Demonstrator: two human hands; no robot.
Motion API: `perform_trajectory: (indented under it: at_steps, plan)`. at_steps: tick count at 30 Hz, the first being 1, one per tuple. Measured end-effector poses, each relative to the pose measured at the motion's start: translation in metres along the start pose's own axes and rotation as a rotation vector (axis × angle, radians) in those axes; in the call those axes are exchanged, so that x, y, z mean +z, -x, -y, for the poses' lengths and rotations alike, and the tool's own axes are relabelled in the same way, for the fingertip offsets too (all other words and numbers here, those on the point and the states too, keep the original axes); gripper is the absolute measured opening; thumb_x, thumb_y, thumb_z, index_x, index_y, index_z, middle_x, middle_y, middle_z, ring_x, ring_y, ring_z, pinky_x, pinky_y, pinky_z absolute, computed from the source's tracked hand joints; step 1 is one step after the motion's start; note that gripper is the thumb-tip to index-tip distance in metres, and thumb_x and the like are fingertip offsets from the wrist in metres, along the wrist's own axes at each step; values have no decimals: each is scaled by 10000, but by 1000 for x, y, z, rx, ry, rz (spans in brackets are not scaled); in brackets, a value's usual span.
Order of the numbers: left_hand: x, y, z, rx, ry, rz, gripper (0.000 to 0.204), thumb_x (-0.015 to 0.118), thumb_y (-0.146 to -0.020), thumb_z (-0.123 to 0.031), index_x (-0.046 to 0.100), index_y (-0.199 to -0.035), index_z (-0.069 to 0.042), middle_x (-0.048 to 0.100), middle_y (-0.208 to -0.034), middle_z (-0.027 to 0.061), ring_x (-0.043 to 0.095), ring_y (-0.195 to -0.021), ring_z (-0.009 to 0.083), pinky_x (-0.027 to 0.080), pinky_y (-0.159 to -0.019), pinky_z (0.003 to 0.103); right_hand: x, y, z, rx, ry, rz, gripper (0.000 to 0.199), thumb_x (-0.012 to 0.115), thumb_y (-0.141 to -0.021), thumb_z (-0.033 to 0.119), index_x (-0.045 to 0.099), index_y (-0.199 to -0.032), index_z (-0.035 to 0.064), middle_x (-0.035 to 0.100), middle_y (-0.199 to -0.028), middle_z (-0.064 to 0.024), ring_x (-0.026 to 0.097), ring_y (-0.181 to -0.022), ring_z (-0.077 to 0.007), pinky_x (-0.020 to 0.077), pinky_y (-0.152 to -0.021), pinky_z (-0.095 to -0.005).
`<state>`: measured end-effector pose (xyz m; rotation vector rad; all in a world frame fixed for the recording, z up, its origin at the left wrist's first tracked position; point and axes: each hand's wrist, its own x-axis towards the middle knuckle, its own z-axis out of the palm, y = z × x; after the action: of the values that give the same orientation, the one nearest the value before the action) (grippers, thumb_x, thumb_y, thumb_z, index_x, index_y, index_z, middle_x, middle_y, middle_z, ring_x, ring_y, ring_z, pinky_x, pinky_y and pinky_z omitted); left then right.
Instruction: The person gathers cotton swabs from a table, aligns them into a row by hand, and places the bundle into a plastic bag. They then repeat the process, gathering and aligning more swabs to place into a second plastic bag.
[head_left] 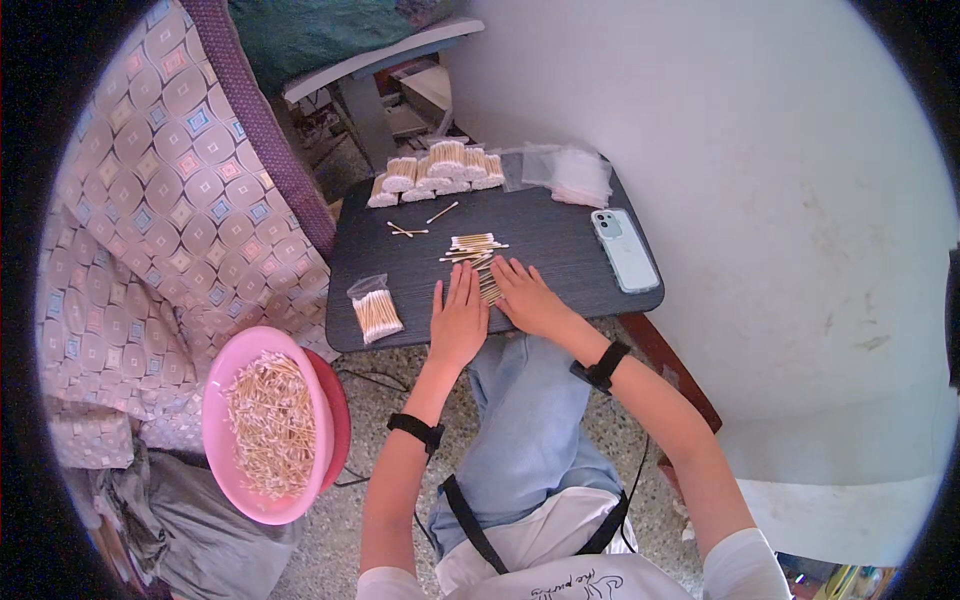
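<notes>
Loose cotton swabs (474, 243) lie in a small pile at the middle of a dark table (540, 225), and more show between my hands. My left hand (459, 315) rests flat on the left side of these swabs, fingers stretched forward. From the other side my right hand (530, 297) lies over them with its fingers extended and slanting left. The palms cover part of the pile. To the left of my left hand lies a clear bag of cotton swabs (377, 314). A few stray cotton swabs (407, 231) are scattered farther back.
Stacked bags of cotton swabs (445, 160) line the table's far edge, beside empty clear plastic bags (580, 175). A phone (626, 250) lies at the right. On the left, a pink basin (213, 420) full of swabs stands below table height. A wall (780, 200) rises at right.
</notes>
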<state>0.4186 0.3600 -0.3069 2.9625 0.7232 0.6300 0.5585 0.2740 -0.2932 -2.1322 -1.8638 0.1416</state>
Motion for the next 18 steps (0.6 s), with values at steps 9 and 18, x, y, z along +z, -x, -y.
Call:
perform_trajectory:
  at_steps: [9, 18]
  plan:
    - [-1, 10, -5, 35, -15, -24, 421, 452, -906, -134, 431, -1291, 36, 422, -1371, 157, 394, -1283, 267, 309, -1059, 406, 3, 8, -2, -82, 86, -80, 527, 498, -899, 205, 346, -1348, -25, 355, -1410, -181, 363, -1291, -334, 333, -1031, -464]
    - [3, 7, -14, -22, -125, -2, 433, 432, -929, -153, 398, -1323, 24, 389, -1399, 153, 382, -1292, 262, 313, -1062, 398, 4, 4, -8, -109, 70, -152, 485, 533, -850, 178, 441, -1279, -29, 425, -1365, -167, 411, -1261, -310, 334, -1044, -423]
